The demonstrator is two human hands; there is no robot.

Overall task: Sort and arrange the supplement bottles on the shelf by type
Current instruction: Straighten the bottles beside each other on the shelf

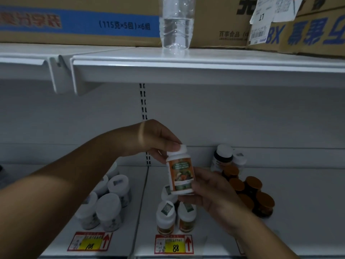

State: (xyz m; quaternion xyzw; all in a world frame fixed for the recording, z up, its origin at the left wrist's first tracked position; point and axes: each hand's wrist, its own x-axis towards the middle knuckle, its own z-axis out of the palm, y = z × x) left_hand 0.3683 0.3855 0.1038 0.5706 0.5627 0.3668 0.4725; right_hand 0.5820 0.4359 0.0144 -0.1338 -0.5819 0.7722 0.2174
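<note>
Orange-labelled supplement bottle (pixel 180 174) is held upright above the shelf (pixel 298 202), likely so its label can be read; the left hand (pixel 160 144) pinches its white cap while the right hand (pixel 207 187) curls round its base; matching bottles (pixel 175 215) stand directly below, probably its group; orange-capped jars (pixel 252 193) cluster apart.

Left cardboard box (pixel 80 21): "(115克×5包)×6组" on blue band | right box (pixel 315 32): "BX", inverted | paper slip (pixel 261 15): "17", inverted | left price tag (pixel 89 243): "108" | middle price tag (pixel 174 244): "88" | held bottle (pixel 180 174) label: illegible
</note>
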